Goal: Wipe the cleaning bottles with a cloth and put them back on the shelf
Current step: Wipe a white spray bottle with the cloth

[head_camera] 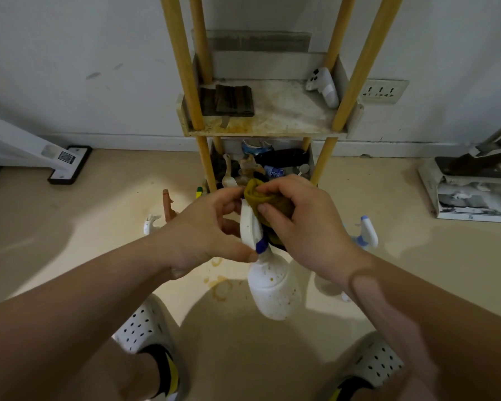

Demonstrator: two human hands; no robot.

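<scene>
A white spray bottle, speckled with brown stains and with a blue collar, hangs in the air in front of me above the floor. My left hand grips its white trigger head. My right hand holds a bunched yellow-green cloth against the top of the spray head. The yellow-posted shelf stands straight ahead against the wall; its stained middle tier holds a dark folded cloth and a white spray head.
The bottom tier is crowded with bottles and clutter. On the floor stand a white spray bottle and a brown one at left, another white-blue sprayer at right. Mop bases lie far left and right. My white clogs are below.
</scene>
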